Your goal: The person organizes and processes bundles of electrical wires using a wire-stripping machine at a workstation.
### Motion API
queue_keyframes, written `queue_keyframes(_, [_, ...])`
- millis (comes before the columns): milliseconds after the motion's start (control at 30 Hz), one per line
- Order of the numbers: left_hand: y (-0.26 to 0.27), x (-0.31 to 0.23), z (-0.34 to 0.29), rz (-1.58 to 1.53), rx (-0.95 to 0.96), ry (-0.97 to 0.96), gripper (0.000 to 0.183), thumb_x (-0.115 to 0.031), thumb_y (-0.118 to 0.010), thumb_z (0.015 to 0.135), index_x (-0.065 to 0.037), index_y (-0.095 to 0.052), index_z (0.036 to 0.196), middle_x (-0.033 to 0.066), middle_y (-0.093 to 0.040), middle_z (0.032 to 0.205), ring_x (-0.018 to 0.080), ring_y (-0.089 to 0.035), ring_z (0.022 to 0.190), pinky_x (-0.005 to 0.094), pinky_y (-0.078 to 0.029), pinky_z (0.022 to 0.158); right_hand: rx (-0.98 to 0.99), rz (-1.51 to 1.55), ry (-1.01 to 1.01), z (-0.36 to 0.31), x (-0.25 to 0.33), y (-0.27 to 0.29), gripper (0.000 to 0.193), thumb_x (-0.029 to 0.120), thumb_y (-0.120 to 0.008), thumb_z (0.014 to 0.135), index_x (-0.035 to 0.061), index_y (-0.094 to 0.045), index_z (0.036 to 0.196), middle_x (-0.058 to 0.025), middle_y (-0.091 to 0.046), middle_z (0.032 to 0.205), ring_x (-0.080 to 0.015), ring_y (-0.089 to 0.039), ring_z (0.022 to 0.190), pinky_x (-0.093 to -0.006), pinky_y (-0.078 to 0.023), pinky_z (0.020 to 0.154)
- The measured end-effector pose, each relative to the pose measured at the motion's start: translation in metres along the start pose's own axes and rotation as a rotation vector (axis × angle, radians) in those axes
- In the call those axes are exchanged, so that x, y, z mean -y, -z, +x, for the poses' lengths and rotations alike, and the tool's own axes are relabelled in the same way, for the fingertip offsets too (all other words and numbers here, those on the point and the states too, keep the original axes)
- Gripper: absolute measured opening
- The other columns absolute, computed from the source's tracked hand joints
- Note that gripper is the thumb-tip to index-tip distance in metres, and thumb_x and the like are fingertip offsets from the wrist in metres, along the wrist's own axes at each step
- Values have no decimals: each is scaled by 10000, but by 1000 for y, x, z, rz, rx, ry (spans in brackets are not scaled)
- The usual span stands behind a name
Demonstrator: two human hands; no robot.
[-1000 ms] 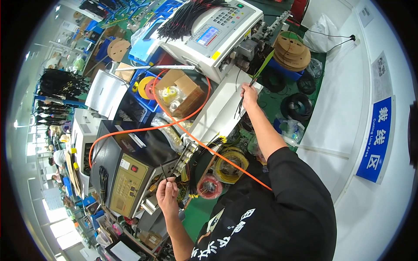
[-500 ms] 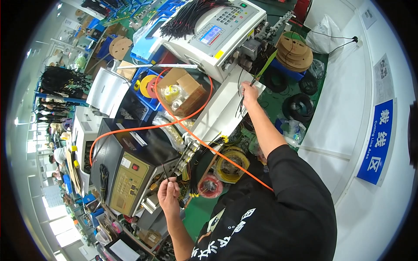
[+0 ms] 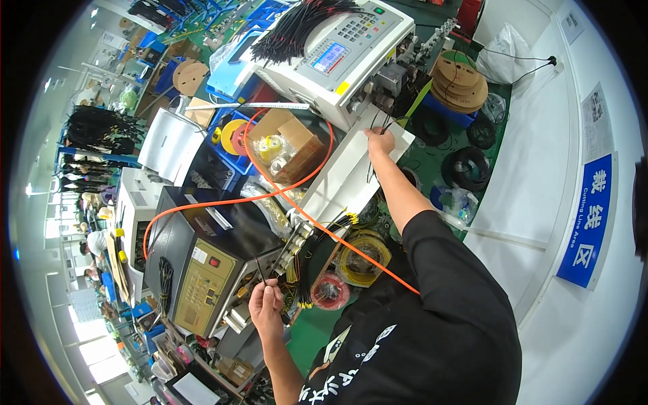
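My right hand [image 3: 381,142] is closed on a few thin black wires [image 3: 369,174] above the white tray [image 3: 358,154]. Their ends stick out beyond the fingers on both sides. Lower left, my left hand [image 3: 266,298] pinches one short, thin black wire [image 3: 260,268], which points up from the fingertips. This hand is beside the front of a black machine with a gold control panel [image 3: 202,287]. Close by hangs a bundle of black wires with yellow ends [image 3: 305,297]. A white machine with a keypad and lit screen [image 3: 331,57] stands beyond the tray.
An orange hose [image 3: 337,237] loops across the bench, around a cardboard box [image 3: 310,158] of spools. Black wires [image 3: 297,30] lie on the white machine. Wire coils [image 3: 364,260] sit below the tray. Cardboard reels [image 3: 459,84] and black coils [image 3: 466,169] are on the right, before a white wall.
My right hand has shifted slightly left over the tray, and the wires in it have swung. The left hand still pinches its wire. The whole view has moved slightly.
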State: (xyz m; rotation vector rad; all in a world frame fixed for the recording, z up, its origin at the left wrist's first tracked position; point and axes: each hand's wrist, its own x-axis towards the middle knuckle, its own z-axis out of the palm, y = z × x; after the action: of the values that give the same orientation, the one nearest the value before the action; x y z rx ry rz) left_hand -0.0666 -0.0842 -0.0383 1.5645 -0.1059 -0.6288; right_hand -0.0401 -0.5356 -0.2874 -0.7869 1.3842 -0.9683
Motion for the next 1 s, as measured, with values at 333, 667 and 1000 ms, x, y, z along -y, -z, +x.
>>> queue_keyframes(333, [2,-1,2,12,-4,17,205,-161,-551,1015,2,-632,1108,-16,-553,763,36,-400,618,179,-292,535,554,377,-203,-85,41,61,129,144,-728,897,38,-673,947,-47,-710,865,-9,-378,533,-185,-284,461])
queue_keyframes(667, [-7,1,13,-18,64,31,227,-177,-558,1010,12,-619,1119,-17,-541,767,33,-390,612,183,-275,530,987,439,-164,-159,107,94,156,132,-700,917,-10,-683,979,-83,-698,877,-21,-421,579,-183,-301,483])
queue_keyframes(1000, [-10,7,8,-29,104,17,224,-186,-566,1007,-1,-623,1120,-20,-561,770,18,-381,596,172,-273,524,1116,494,-162,-179,119,102,116,113,-691,914,0,-680,941,-98,-700,870,-23,-432,585,-183,-327,504])
